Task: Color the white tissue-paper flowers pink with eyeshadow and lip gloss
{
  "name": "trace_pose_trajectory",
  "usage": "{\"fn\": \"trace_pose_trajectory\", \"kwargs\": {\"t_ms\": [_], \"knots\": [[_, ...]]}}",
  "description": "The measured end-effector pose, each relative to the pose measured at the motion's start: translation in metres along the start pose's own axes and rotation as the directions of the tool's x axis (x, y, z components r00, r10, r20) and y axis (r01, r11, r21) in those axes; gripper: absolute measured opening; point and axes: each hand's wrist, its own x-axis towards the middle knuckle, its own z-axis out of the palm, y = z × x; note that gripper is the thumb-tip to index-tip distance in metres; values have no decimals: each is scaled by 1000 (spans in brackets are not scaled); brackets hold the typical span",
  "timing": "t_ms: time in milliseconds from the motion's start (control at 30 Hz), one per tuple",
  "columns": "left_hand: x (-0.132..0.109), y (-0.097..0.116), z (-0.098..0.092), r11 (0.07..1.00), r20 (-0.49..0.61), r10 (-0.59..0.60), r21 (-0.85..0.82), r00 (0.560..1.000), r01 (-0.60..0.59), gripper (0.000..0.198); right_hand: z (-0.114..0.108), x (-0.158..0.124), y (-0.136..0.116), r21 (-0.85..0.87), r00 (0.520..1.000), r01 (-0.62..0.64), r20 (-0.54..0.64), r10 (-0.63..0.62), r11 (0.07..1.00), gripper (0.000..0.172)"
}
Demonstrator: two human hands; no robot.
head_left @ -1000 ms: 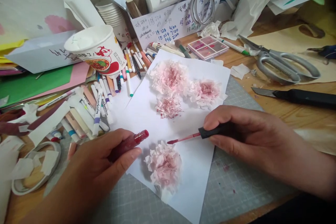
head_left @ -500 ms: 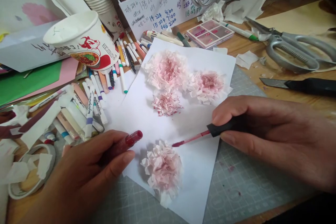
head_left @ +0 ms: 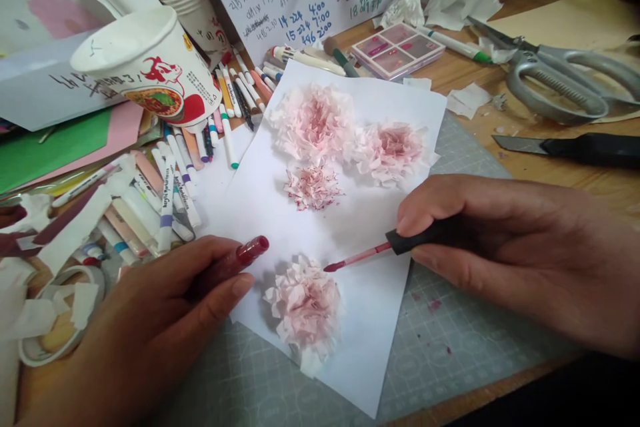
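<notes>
My left hand (head_left: 170, 313) is closed round a small tube of dark red liquid (head_left: 253, 250), its open mouth pointing up and right. Between the thumb and fingers of my right hand (head_left: 500, 253) is the black cap of an applicator wand (head_left: 360, 256). The wand's red tip is at the upper right edge of the nearest pink and white paper flower (head_left: 307, 310); whether it touches is unclear. Farther back on the white paper (head_left: 370, 347) lie a large pink flower (head_left: 315, 121), another pink flower (head_left: 393, 152) and a smaller red-edged flower (head_left: 313, 187).
Scissors (head_left: 555, 87) and a black-handled knife (head_left: 590, 148) lie at the right. A colour palette (head_left: 397, 50) sits behind the flowers. Many markers (head_left: 167, 207), a paper bowl (head_left: 150, 67) and a tape ring (head_left: 65, 347) crowd the left. A cutting mat (head_left: 450, 333) lies underneath.
The whole view has shifted slightly, so the things on the table appear a little higher and farther left. Both hands keep their holds, and the wand tip stays near the nearest flower.
</notes>
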Motion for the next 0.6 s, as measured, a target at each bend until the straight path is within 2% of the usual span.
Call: {"fn": "trace_pose_trajectory", "kwargs": {"t_ms": [133,367,500,600], "knots": [[4,7,-2,997,25,62,-40,998,-61,31,-1,-2,2,16,1000,-14,-10,14,1000,2],[5,9,-2,1000,76,-13,-24,997,15,36,-4,-5,-4,109,993,-115,20,113,987,2],[6,14,-2,998,70,-60,-33,996,62,42,-3,-5,-5,123,994,-109,-14,112,986,7],[7,17,-2,996,72,-83,22,994,81,42,-2,-4,-5,99,993,-118,-18,121,988,8]]}}
